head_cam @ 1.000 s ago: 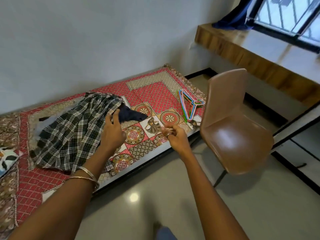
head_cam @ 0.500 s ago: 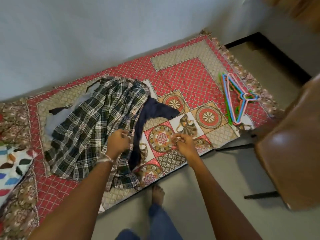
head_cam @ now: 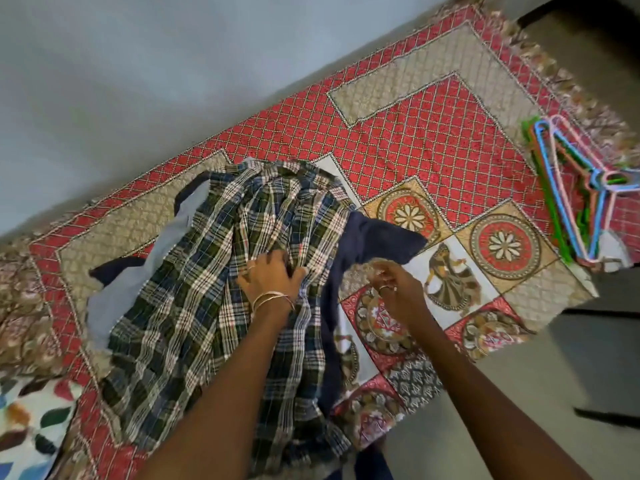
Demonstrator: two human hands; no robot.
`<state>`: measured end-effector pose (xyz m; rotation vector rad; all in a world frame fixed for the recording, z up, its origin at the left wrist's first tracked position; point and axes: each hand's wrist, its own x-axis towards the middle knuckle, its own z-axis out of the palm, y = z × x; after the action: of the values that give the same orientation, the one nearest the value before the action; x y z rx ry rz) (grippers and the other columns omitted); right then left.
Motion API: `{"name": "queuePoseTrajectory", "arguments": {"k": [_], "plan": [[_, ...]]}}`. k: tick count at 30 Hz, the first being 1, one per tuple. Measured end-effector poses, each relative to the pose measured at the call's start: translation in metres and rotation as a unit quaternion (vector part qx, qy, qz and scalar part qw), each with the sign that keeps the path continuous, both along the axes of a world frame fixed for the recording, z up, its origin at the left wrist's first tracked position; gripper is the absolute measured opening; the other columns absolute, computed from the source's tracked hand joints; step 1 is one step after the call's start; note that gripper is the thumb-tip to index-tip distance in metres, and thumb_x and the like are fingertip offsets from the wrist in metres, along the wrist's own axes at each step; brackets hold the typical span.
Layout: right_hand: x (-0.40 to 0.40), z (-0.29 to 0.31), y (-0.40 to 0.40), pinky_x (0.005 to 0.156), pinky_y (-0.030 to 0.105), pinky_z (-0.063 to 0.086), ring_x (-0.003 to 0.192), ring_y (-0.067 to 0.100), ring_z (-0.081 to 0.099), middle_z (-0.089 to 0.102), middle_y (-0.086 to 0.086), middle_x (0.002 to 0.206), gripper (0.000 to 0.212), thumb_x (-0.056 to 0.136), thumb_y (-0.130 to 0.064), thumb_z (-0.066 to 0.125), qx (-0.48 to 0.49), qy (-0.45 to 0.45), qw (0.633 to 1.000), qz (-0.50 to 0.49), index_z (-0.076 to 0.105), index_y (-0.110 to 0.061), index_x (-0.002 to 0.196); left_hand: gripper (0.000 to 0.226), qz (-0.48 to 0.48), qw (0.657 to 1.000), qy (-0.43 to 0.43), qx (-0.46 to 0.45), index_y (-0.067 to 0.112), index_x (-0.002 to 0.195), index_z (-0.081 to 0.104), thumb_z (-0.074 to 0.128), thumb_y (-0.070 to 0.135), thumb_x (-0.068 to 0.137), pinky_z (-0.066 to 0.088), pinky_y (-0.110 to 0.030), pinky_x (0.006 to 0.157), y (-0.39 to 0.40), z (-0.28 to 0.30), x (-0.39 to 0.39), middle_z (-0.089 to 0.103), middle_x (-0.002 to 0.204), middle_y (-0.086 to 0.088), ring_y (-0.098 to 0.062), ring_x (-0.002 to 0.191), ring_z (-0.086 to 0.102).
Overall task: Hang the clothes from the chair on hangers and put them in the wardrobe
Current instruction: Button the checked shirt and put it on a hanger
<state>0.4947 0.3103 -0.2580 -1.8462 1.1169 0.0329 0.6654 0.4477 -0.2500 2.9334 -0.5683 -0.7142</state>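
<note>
— How much room is there on the bed [head_cam: 433, 140]?

— Plenty toward the foot end. The red patterned bedspread lies bare from the middle to the fringed edge, except for a bunch of plastic hangers [head_cam: 575, 188] in blue, pink, green and orange, lying near the foot corner on the floor side. The far edge of the bed runs along the grey wall [head_cam: 138, 81]; the near edge meets the floor [head_cam: 536, 410], where the person stands.

— And the clothes?

— The checked shirt [head_cam: 194, 313] is spread rumpled over the bed's middle, reaching from near the wall side down over the near edge. It is dark green and navy with white and reddish lines. A pale grey garment [head_cam: 121, 292] sticks out from under it toward the head end, and a navy garment [head_cam: 374, 237] peeks out on its other side, toward the hangers.

— What are the hands doing?

— The left hand [head_cam: 272, 278], with thin bangles at the wrist, lies on the checked shirt, fingers bunching a fold of the cloth. The right hand [head_cam: 398, 289], a ring on one finger, sits just beside the navy garment above the bedspread, fingers curled together; it is blurred and I cannot tell whether it pinches anything.

— Anything at the head end?

— A pillow [head_cam: 31, 420] with coloured leaf shapes, at the near corner.
</note>
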Motion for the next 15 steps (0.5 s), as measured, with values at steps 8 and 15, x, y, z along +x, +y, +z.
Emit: {"name": "queuePoseTrajectory", "arguments": {"k": [8, 15], "plan": [[0.094, -0.039, 0.014, 0.084, 0.039, 0.05, 0.097, 0.021, 0.062, 0.065, 0.003, 0.112, 0.047, 0.091, -0.049, 0.058, 0.159, -0.064, 0.963, -0.206, 0.057, -0.014, 0.122, 0.017, 0.161, 0.912, 0.26, -0.274, -0.001, 0.104, 0.069, 0.061, 0.007, 0.09, 0.043, -0.027, 0.077, -0.001, -0.017, 0.006, 0.066, 0.08, -0.006, -0.019, 0.082, 0.06], [0.127, -0.034, -0.006, 0.077, 0.042, 0.048, 0.09, 0.029, 0.061, 0.066, 0.006, 0.09, 0.019, 0.087, -0.025, 0.07, 0.27, -0.109, 0.919, -0.267, 0.066, -0.009, 0.097, 0.034, 0.004, 0.858, 0.492, -0.15, 0.016, 0.058, 0.057, 0.061, 0.005, 0.09, 0.047, -0.024, 0.056, 0.047, 0.015, 0.008, 0.056, 0.052, 0.012, -0.002, 0.049, 0.052]]}}
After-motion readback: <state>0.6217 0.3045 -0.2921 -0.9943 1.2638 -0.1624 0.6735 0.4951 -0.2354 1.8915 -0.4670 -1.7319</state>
